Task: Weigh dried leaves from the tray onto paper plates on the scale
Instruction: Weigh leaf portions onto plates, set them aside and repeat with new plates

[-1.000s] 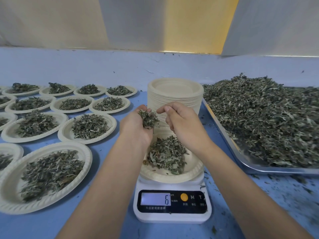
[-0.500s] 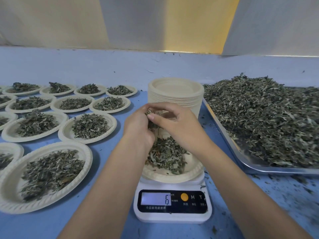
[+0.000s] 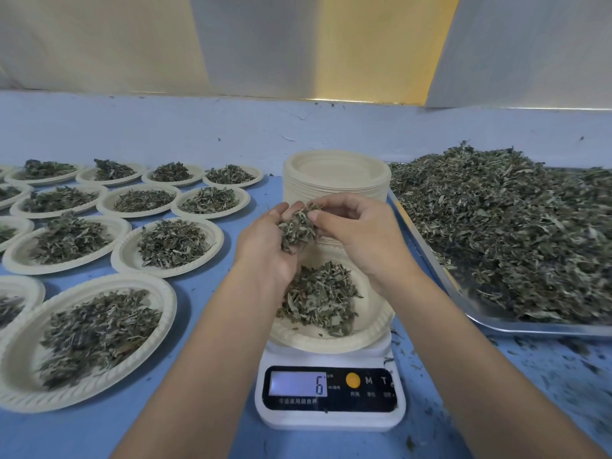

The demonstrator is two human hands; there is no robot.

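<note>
A white scale [image 3: 331, 415] sits at the front centre, its display reading 6. On it rests a paper plate [image 3: 371, 329] with a small heap of dried leaves [image 3: 318, 299]. Above that plate my left hand [image 3: 265, 250] cups a clump of dried leaves [image 3: 296, 228]. My right hand [image 3: 361, 236] pinches at the top of that clump with thumb and fingertips. A metal tray [image 3: 496, 323] on the right holds a large pile of dried leaves [image 3: 510, 226].
A tall stack of empty paper plates [image 3: 336, 173] stands just behind my hands. Several filled paper plates [image 3: 172, 243] cover the blue table on the left. Leaf crumbs are scattered on the table at the front right [image 3: 546, 366].
My right hand closed in on the clump in my left hand, then drew slightly right while pinching leaves. The scale still reads 6.
</note>
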